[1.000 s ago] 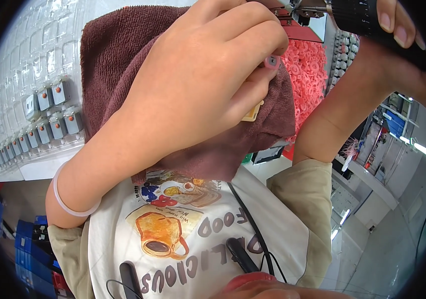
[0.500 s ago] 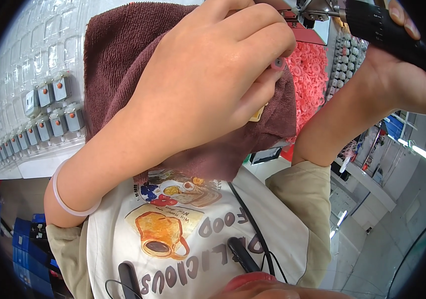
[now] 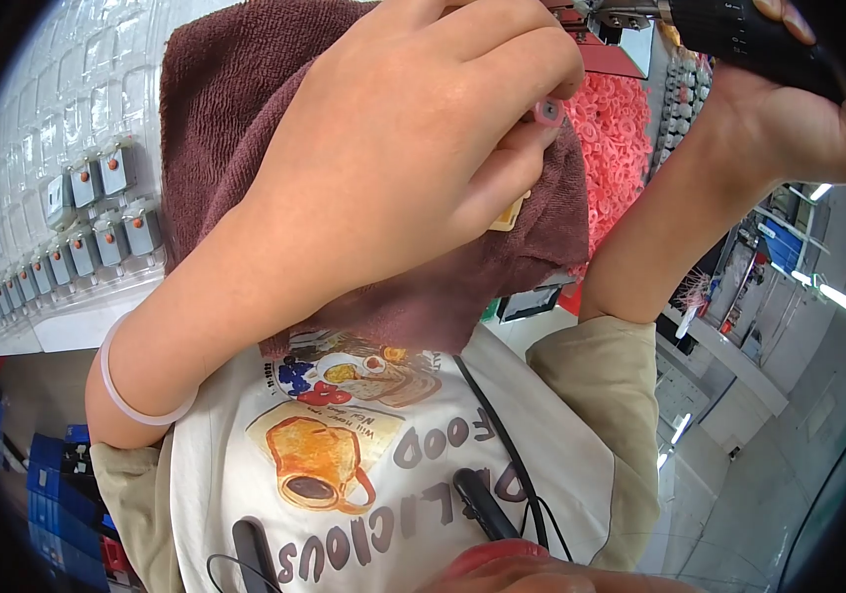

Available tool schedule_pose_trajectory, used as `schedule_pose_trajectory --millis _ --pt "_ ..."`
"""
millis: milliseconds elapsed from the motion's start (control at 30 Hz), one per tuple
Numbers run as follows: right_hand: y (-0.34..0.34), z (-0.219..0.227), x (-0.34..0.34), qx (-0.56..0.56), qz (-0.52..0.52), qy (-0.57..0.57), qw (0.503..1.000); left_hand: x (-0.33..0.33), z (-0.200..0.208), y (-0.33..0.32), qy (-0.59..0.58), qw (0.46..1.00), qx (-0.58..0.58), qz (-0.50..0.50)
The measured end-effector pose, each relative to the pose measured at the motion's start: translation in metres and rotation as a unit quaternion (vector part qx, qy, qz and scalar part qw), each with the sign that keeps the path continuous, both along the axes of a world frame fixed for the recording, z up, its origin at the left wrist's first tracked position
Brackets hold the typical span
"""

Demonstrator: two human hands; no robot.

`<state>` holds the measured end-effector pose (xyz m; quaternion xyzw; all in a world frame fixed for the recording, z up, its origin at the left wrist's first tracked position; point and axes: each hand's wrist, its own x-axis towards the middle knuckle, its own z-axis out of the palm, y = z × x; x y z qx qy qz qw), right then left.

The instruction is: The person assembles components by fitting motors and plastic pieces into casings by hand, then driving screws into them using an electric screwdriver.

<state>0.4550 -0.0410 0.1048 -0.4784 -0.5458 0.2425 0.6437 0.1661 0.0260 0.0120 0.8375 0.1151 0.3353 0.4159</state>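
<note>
My left hand point(image 3: 413, 128) is closed over the brown towel point(image 3: 220, 109), its fingers bent and pressed together. A small pink round piece with a dark centre point(image 3: 547, 112) sticks out between those fingers. Below the palm, part of a yellow piece point(image 3: 510, 212) shows; the hand hides the remainder. At upper right my right hand point(image 3: 789, 128) is wrapped around a black electric screwdriver point(image 3: 729, 35), whose metal front end points left. That end meets a metal fixture point(image 3: 621, 20) near the left fingertips. What the hidden left fingertips touch, I cannot tell.
A heap of pink rings point(image 3: 609, 148) lies right of the towel, beside rows of small white-and-dark parts point(image 3: 678, 109). At left, a clear plastic tray point(image 3: 42, 89) holds several grey blocks with orange dots point(image 3: 116, 168). Blue bins point(image 3: 52, 504) stand at lower left.
The screwdriver and my right hand have shifted slightly left and up. My left hand has moved a little upward, and the pink piece in its fingers sits slightly higher.
</note>
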Motion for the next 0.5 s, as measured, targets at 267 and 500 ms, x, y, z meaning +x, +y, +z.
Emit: schedule_pose_trajectory --millis 267,500 --pt "-0.003 0.011 0.033 -0.005 -0.011 0.008 1.0 -0.001 0.003 0.001 0.015 1.0 -0.019 -0.011" --pt "0.002 -0.003 -0.022 -0.005 -0.023 0.01 1.0 -0.004 0.004 0.002 0.024 0.999 -0.031 -0.024"
